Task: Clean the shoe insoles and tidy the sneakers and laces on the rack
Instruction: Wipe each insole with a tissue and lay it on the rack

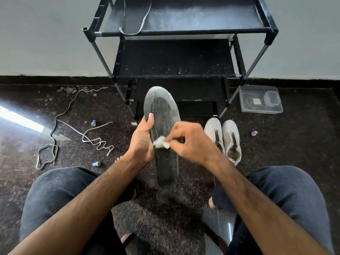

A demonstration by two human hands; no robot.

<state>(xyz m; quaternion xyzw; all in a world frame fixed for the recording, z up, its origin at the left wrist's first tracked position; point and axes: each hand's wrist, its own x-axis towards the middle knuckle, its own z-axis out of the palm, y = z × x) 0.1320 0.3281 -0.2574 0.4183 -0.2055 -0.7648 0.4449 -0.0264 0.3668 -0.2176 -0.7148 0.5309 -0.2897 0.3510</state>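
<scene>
The person sits and holds a dark grey insole upright between the knees, in front of the black rack. The left hand grips the insole at its left edge, the thumb lying on the front face and the fingers curled behind it. The right hand pinches a small white wad of cloth with curled fingers and presses it on the middle of the insole, just beside the left hand. A second insole lies on the top shelf of the rack, at its left side. Two white sneakers stand together on the floor, right of the held insole. Two loose laces lie on the floor at the left, well apart from the hands.
</scene>
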